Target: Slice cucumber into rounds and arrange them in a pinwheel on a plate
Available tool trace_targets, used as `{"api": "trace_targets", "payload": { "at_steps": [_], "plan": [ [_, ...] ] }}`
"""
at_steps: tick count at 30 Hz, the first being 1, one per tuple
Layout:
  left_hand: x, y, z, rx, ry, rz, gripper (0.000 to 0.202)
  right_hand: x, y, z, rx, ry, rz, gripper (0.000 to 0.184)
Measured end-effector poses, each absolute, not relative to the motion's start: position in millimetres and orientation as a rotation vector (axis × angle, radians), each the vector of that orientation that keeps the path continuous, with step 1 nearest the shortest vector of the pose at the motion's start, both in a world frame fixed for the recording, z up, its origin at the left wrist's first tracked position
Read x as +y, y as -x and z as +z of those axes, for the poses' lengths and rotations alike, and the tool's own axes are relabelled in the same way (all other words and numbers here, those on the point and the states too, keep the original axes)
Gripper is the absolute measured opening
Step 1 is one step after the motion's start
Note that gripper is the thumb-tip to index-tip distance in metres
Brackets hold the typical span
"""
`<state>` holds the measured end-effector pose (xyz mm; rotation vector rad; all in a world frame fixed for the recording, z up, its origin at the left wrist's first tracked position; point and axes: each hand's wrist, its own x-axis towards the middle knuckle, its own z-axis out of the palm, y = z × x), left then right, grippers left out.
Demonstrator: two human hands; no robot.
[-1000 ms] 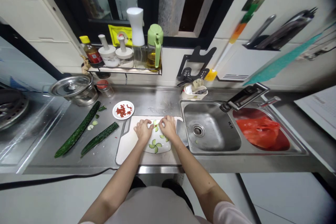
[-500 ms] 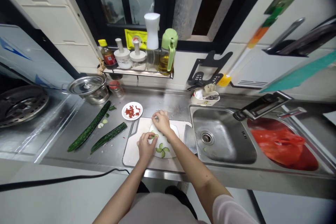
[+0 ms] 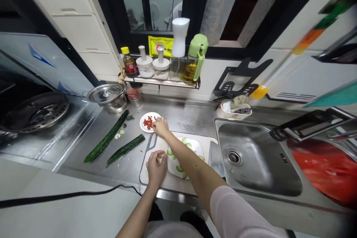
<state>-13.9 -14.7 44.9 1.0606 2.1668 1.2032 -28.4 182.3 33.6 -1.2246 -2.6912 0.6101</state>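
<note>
My right hand (image 3: pixel 161 126) reaches over the small white plate (image 3: pixel 142 128) with its fingertips pressed together among small red pieces (image 3: pixel 147 122). Whether a piece sits between them is too small to tell. My left hand (image 3: pixel 156 167) is beside the left edge of a square white plate (image 3: pixel 173 171), thumb and forefinger apart, with nothing visible in them. On that plate lie curved green cucumber slices (image 3: pixel 180 168), partly hidden by my right forearm. A pale cutting board (image 3: pixel 150 173) lies under the plate.
Two cucumbers (image 3: pixel 107 137) (image 3: pixel 126 150) and trimmings lie on the left of the steel counter. A knife blade (image 3: pixel 216 156) lies at the board's right edge, next to the sink (image 3: pixel 259 160). A lidded pot (image 3: pixel 108 98) and a condiment shelf (image 3: pixel 164 81) stand behind.
My right hand has moved left and away from me, from the square plate to the small plate of red pieces. My left hand has drawn back slightly from the cucumber slices. The view has shifted.
</note>
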Motion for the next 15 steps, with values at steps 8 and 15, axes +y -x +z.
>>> {"api": "trace_targets", "payload": {
  "at_steps": [8, 15],
  "plan": [
    [-19, 21, 40, 2.158, -1.024, 1.217, 0.026, 180, 47, 23, -2.77, 1.168, 0.543, 0.022],
    [-23, 24, 38, 2.186, -1.013, 1.205, 0.026, 180, 53, 22, -2.778, 1.157, 0.495, 0.024]
  ]
}}
